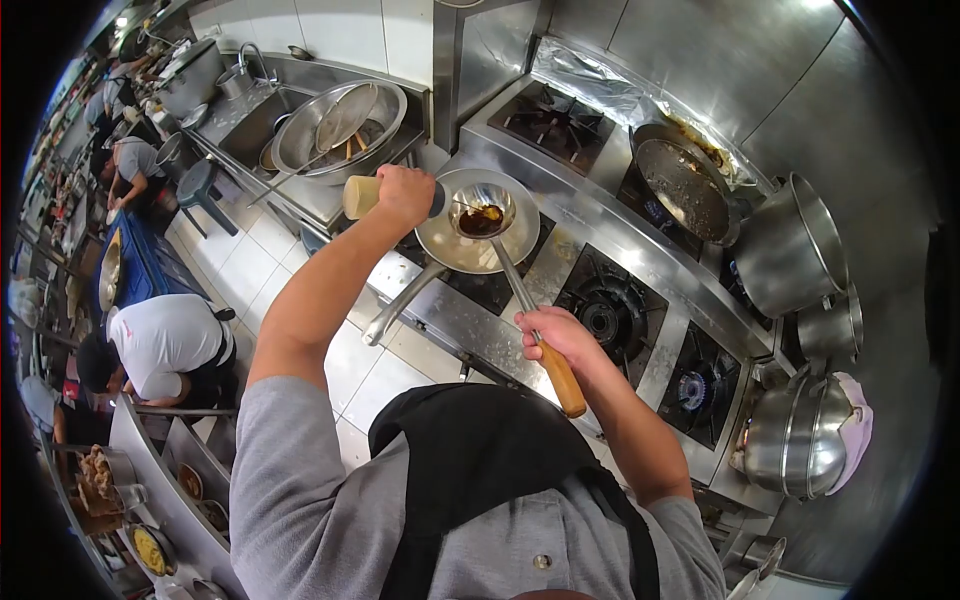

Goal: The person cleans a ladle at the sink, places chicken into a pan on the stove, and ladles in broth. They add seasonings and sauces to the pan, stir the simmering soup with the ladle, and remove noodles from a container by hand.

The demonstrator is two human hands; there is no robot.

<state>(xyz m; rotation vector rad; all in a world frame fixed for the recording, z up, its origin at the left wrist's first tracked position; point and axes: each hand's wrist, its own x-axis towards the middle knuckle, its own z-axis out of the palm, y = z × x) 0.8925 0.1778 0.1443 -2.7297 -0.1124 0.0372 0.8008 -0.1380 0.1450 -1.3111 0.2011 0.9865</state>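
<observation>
My left hand (405,197) is closed around a bottle (361,197) with a pale yellow body, tipped on its side. The bottle's dark end (438,200) points at the bowl of a ladle, and a thin stream seems to run into it. In my right hand (560,338) is the wooden-handled ladle (520,288), its bowl holding dark brown sauce (481,221) with a yellowish patch. Directly under the ladle, a frying pan (437,243) with a metal handle sits on the stove with cloudy liquid in it.
Right of the pan are gas burners (603,312), one with a lit blue flame (692,391). A used wok (683,190) and a tall steel pot (792,248) stand behind. A sink with a large basin (290,150) is at upper left. A person in white (170,345) bends at left.
</observation>
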